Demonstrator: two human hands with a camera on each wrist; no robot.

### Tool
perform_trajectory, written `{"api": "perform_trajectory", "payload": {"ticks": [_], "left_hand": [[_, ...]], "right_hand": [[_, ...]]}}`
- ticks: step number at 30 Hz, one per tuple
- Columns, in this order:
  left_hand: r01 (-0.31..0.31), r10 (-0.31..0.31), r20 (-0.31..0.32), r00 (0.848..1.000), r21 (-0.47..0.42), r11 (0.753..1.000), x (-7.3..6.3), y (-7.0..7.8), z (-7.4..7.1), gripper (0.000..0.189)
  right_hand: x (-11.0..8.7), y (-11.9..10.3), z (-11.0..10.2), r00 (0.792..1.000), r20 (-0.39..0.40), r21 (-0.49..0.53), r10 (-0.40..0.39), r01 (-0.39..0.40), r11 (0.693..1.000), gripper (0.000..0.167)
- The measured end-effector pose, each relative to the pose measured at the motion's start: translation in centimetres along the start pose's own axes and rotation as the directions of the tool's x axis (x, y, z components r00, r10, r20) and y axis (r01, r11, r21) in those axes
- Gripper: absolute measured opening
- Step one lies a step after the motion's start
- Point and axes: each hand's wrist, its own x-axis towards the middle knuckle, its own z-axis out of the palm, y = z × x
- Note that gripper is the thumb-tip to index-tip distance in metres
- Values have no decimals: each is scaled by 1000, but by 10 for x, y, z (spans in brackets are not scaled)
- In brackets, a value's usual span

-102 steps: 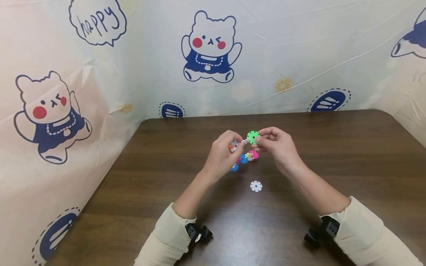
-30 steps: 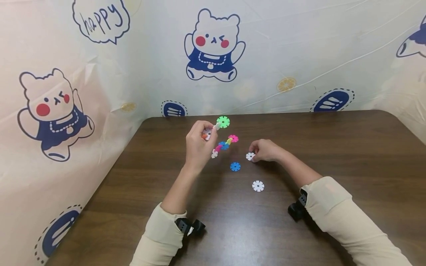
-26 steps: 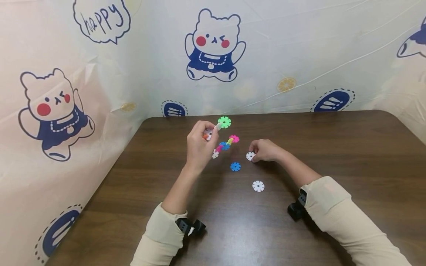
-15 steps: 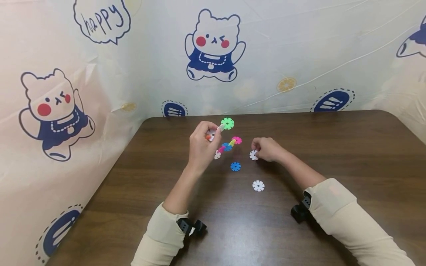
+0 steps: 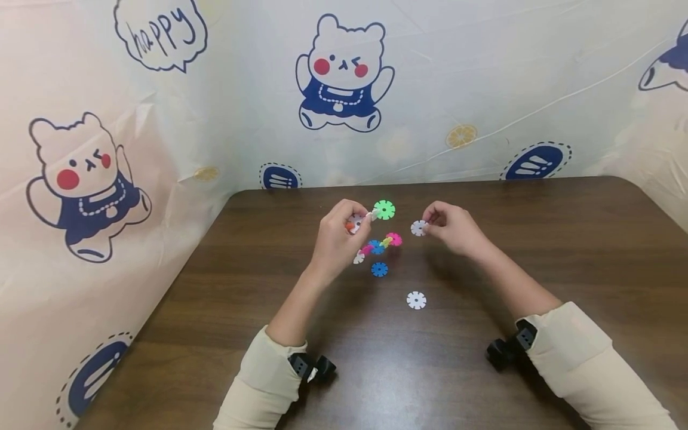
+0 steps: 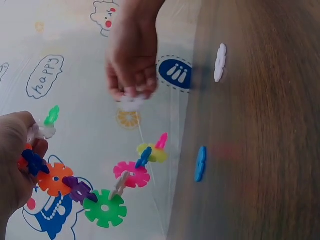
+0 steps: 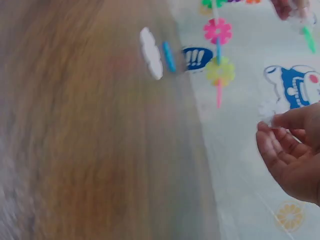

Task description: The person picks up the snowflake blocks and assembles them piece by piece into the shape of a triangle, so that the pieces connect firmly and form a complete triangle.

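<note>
My left hand (image 5: 338, 239) pinches a chain of slotted snowflake discs near one end, its fingers on a whitish disc. Beyond the fingertips, a light green disc (image 5: 384, 210) forms that end. The rest hangs below the hand in a curve; in the left wrist view it runs through orange (image 6: 55, 178), purple, green (image 6: 105, 209), pink (image 6: 132, 174) and yellow discs to a pink one at the tip. To the right, my right hand (image 5: 454, 230) pinches a single white snowflake disc (image 5: 418, 228) between thumb and fingers, held in the air a short gap from the green disc.
On the brown wooden table (image 5: 537, 251) lie a loose blue disc (image 5: 379, 269), just below the hanging chain, and a loose white disc (image 5: 416, 300) nearer the front. A printed cloth (image 5: 419, 83) stands behind the table and along its sides.
Earlier the right hand was at the green disc, then down at a white disc near the table. It has since lifted that disc up and right. The left hand has shifted rightward with the chain.
</note>
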Motion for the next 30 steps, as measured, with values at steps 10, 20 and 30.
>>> {"api": "perform_trajectory", "payload": {"ticks": [10, 20, 30], "left_hand": [[-16, 17, 62, 998, -18, 1000, -2, 6, 5, 8], [11, -5, 111, 994, -54, 998, -6, 8, 7, 8], [88, -66, 139, 988, -154, 984, -7, 10, 7, 7]], "right_hand": [[-17, -33, -8, 994, -103, 447, -21, 65, 892, 20], [-27, -42, -10, 984, -156, 411, -82, 141, 901, 21], [-30, -41, -8, 974, -170, 365, -148, 202, 909, 19]]}}
